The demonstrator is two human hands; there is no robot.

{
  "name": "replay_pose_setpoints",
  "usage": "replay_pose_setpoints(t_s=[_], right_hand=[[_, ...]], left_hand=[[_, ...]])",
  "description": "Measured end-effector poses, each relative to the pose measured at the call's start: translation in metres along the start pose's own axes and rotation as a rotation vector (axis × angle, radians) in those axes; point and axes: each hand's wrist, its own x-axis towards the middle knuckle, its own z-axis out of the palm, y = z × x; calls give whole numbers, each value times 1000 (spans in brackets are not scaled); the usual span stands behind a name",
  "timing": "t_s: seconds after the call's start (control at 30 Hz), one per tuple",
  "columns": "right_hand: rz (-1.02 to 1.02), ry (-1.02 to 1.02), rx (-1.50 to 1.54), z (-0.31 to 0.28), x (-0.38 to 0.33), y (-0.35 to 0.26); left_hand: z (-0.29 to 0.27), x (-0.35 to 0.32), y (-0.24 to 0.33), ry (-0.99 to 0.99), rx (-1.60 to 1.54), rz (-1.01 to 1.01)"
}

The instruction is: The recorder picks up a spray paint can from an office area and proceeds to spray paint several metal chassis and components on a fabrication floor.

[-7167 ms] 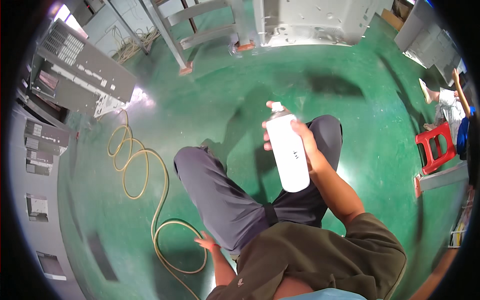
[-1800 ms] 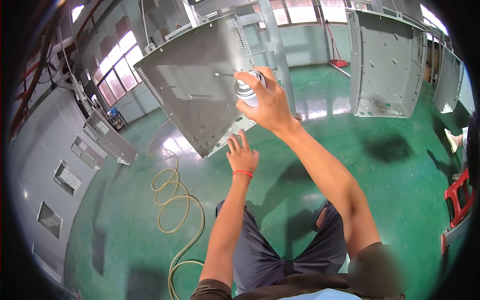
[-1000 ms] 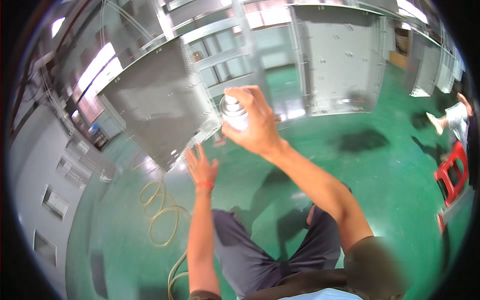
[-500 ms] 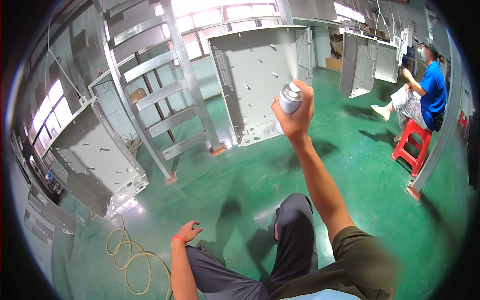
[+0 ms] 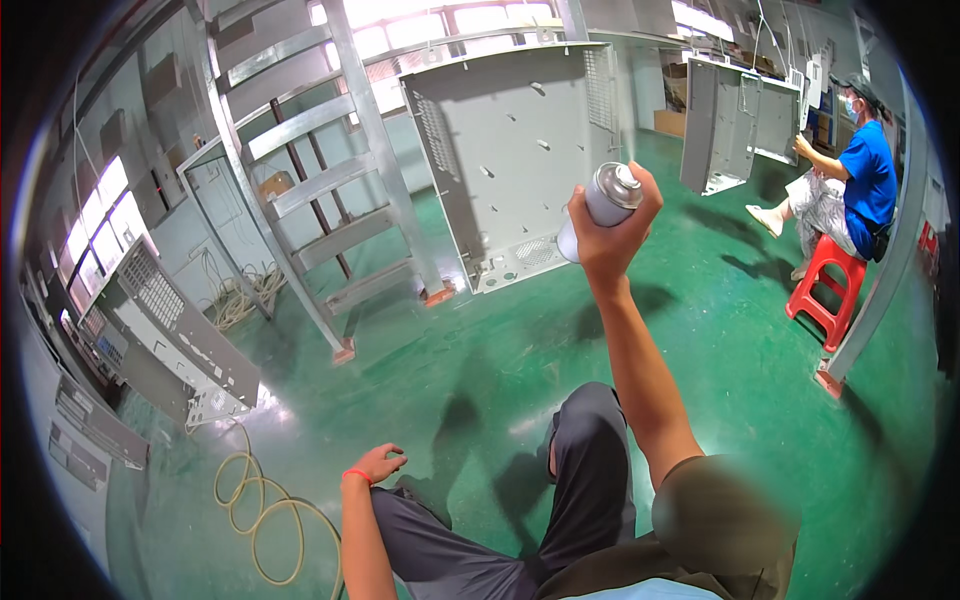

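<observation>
Holding a pale spray can up in the right hand, right of centre in the upper half of the frame. Clamping thumb and fingers around its body, with the index finger bent over at the nozzle; impossible to tell whether pressing down. Tilting the can, with its silver top toward the upper right of the frame. Overlapping, in view, the lower right part of a large grey metal box, open-fronted, with perforated sides and small pegs on its inner face; impossible to tell whether touching.

Holding the left hand low at lower centre left, just by the bent left knee, with fingers slightly curled and a little apart. Wearing a red band on that wrist, and dark grey trousers.

At upper left of centre, a ladder-like metal frame. At left, a second grey metal housing, turned at an angle. Below it, a looping yellowish hose on the green floor. At right, a co-worker in a blue top, seated on a red stool, with a hand raised near a hanging metal box.
</observation>
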Motion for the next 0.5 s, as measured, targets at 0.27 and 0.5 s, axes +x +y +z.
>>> replay_pose_setpoints(t_s=[0.27,0.5], right_hand=[[34,-127,63,-5,-1,-12],[310,-456,425,-3,-2,-30]], left_hand=[[2,-10,7,-5,-41,-32],[12,-16,38,-43,-73,-73]])
